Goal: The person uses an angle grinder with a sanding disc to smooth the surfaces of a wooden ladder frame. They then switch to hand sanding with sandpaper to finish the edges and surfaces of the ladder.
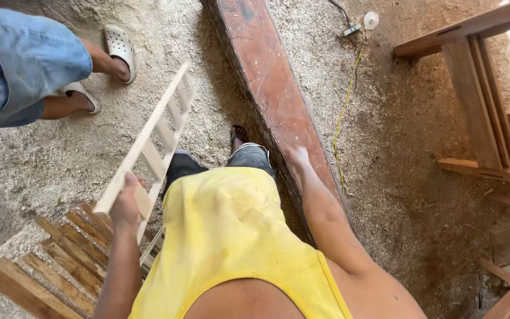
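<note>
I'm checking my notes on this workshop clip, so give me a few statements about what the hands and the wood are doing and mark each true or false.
1. The left hand grips a pale ladder-like wooden slat frame by its lower end. True.
2. The right hand holds a hammer. False: it rests open on the long reddish-brown wooden plank, holding nothing.
3. The sawdust-covered floor has a yellow cord lying on it. True.
4. The pale frame lies flat on the floor. False: it is lifted at a slant above the ground.
5. Another person's white perforated clog shows at upper left. True.
</note>
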